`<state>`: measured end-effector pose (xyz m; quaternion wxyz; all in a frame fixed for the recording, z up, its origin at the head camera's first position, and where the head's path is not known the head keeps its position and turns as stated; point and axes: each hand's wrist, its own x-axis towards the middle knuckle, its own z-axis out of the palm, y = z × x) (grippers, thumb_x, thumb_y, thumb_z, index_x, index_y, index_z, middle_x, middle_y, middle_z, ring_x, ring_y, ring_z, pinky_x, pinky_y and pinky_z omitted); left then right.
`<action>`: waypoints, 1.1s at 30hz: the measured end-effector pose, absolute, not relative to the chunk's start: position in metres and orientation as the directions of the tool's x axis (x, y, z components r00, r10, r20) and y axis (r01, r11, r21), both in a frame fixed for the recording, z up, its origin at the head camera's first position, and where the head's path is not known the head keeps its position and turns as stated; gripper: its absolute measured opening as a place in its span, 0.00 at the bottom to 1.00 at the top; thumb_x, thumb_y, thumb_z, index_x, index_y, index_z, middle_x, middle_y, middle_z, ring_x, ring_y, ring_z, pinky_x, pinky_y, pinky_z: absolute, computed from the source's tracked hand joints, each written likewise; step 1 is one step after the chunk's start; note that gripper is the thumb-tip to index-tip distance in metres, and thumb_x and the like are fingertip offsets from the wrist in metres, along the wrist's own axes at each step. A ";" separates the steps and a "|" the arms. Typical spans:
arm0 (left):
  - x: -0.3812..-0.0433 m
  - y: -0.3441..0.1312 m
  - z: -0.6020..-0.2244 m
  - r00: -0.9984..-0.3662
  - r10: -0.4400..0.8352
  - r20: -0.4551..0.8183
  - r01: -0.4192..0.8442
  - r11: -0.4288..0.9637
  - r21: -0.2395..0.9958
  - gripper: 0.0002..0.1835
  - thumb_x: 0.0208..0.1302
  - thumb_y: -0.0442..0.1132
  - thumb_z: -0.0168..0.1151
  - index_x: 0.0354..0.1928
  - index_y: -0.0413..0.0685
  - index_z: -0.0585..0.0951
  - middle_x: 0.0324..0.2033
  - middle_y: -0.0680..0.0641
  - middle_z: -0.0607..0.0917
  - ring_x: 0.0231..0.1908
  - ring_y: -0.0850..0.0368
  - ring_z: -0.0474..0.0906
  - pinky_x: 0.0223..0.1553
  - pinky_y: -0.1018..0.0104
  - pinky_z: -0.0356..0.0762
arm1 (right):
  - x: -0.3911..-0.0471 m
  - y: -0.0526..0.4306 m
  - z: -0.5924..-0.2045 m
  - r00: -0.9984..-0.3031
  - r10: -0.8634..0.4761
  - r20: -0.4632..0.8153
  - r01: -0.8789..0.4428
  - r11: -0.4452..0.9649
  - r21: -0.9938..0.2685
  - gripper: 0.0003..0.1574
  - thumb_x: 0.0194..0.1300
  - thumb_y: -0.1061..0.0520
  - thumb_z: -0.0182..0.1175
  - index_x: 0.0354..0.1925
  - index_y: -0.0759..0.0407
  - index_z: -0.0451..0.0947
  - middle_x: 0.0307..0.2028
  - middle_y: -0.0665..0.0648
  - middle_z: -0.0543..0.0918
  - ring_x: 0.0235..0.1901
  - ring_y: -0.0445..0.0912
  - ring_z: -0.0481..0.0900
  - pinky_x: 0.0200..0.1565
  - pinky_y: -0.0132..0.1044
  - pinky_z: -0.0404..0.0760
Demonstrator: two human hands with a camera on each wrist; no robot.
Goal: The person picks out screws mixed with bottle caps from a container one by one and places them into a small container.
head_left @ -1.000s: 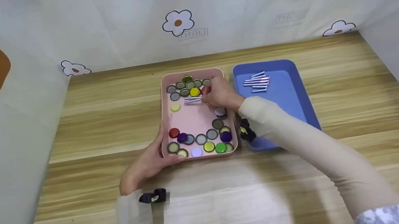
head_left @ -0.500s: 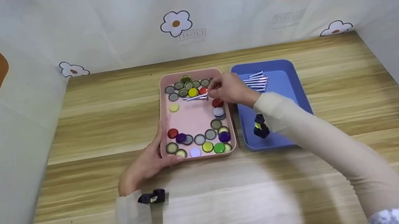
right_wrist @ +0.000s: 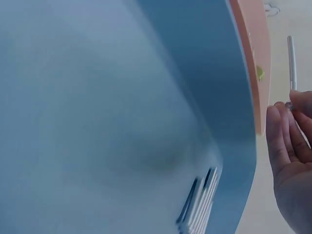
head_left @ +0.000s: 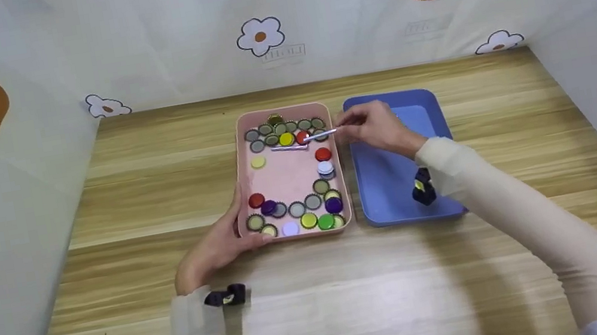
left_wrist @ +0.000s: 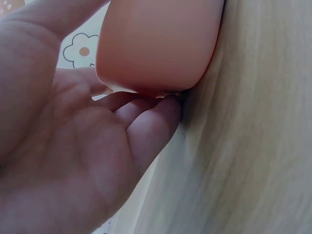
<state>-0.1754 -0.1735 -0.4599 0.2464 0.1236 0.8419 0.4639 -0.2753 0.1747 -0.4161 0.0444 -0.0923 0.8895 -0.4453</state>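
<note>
My right hand (head_left: 373, 124) pinches one thin silver nail (head_left: 320, 135) between thumb and fingertips, over the gap between the two trays. The nail points left, above the right wall of the pink tray (head_left: 291, 178). In the right wrist view it rises straight from the fingertips. My left hand (head_left: 220, 244) grips the pink tray's near left corner, thumb at the near rim and fingers against the outer side. Inside that tray, more silver metal (head_left: 289, 148) lies below the upper bottle caps (head_left: 286, 139). Several nails (right_wrist: 197, 204) lie in the blue tray (head_left: 395, 200), hidden behind my right hand in the head view.
Bottle caps in red, purple, green, yellow and grey line the pink tray's far, right and near sides, like the green cap (head_left: 326, 221). Both trays stand side by side on a wooden table (head_left: 154, 173), before a patterned cloth wall (head_left: 180, 41).
My right hand has risen from the pink tray and moved right towards the blue tray, carrying one nail out from beside the others. My left hand keeps its hold on the corner.
</note>
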 end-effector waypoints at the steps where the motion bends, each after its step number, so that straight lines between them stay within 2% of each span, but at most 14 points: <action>1: -0.175 -0.173 -0.460 -0.848 0.435 -0.301 -0.020 0.542 0.840 0.65 0.59 0.54 0.72 0.78 0.70 0.29 0.81 0.46 0.40 0.79 0.48 0.47 0.79 0.45 0.40 | -0.275 0.179 -0.416 -0.980 -0.199 0.004 -0.122 0.583 -0.803 0.12 0.66 0.59 0.66 0.47 0.61 0.87 0.40 0.62 0.88 0.33 0.43 0.82 0.33 0.26 0.80; 4: -0.175 -0.173 -0.459 -0.850 0.433 -0.300 -0.024 0.537 0.843 0.65 0.59 0.53 0.73 0.78 0.71 0.29 0.81 0.46 0.41 0.79 0.48 0.48 0.79 0.45 0.41 | -0.274 0.189 -0.417 -0.983 -0.185 0.003 -0.112 0.582 -0.806 0.12 0.66 0.57 0.67 0.47 0.60 0.87 0.40 0.64 0.88 0.32 0.45 0.81 0.32 0.28 0.80; 10: -0.173 -0.174 -0.458 -0.849 0.411 -0.331 -0.066 0.540 0.839 0.64 0.58 0.54 0.73 0.78 0.77 0.30 0.81 0.49 0.41 0.79 0.50 0.47 0.79 0.46 0.41 | -0.271 0.204 -0.418 -0.986 -0.165 -0.012 -0.085 0.572 -0.815 0.14 0.67 0.55 0.66 0.48 0.60 0.86 0.42 0.66 0.88 0.38 0.55 0.84 0.41 0.46 0.87; 11: -0.173 -0.174 -0.458 -0.849 0.406 -0.338 -0.075 0.540 0.838 0.64 0.58 0.54 0.73 0.78 0.77 0.30 0.81 0.50 0.41 0.79 0.50 0.47 0.79 0.46 0.41 | -0.271 0.207 -0.419 -0.987 -0.162 -0.010 -0.087 0.578 -0.811 0.14 0.68 0.55 0.66 0.48 0.60 0.86 0.42 0.66 0.88 0.39 0.56 0.84 0.42 0.46 0.88; 13: -0.172 -0.174 -0.459 -0.850 0.406 -0.335 -0.072 0.540 0.839 0.64 0.58 0.53 0.73 0.78 0.76 0.30 0.81 0.49 0.41 0.79 0.49 0.47 0.79 0.45 0.41 | -0.270 0.211 -0.419 -0.989 -0.149 -0.004 -0.087 0.595 -0.799 0.14 0.68 0.54 0.66 0.48 0.60 0.86 0.42 0.66 0.88 0.39 0.55 0.85 0.41 0.43 0.87; 19: -0.173 -0.173 -0.460 -0.852 0.406 -0.330 -0.068 0.540 0.839 0.65 0.58 0.54 0.73 0.78 0.75 0.30 0.81 0.49 0.40 0.79 0.49 0.46 0.79 0.46 0.41 | -0.266 0.225 -0.420 -0.993 -0.109 0.043 -0.105 0.668 -0.736 0.12 0.69 0.54 0.64 0.46 0.60 0.87 0.39 0.61 0.89 0.31 0.39 0.79 0.31 0.27 0.77; 26: -0.175 -0.174 -0.462 -0.854 0.425 -0.300 -0.029 0.537 0.843 0.65 0.58 0.55 0.73 0.78 0.72 0.30 0.81 0.47 0.42 0.78 0.50 0.49 0.79 0.47 0.42 | -0.260 0.242 -0.426 -0.996 -0.050 0.076 -0.089 0.708 -0.701 0.11 0.67 0.56 0.65 0.42 0.61 0.88 0.38 0.60 0.89 0.31 0.39 0.76 0.32 0.25 0.72; 33: -0.175 -0.174 -0.461 -0.848 0.432 -0.307 -0.041 0.524 0.851 0.64 0.59 0.53 0.72 0.78 0.73 0.29 0.81 0.46 0.41 0.79 0.48 0.47 0.79 0.45 0.40 | -0.258 0.252 -0.435 -0.999 -0.014 0.033 -0.032 0.747 -0.664 0.11 0.65 0.58 0.66 0.41 0.65 0.88 0.39 0.63 0.88 0.36 0.45 0.76 0.34 0.25 0.71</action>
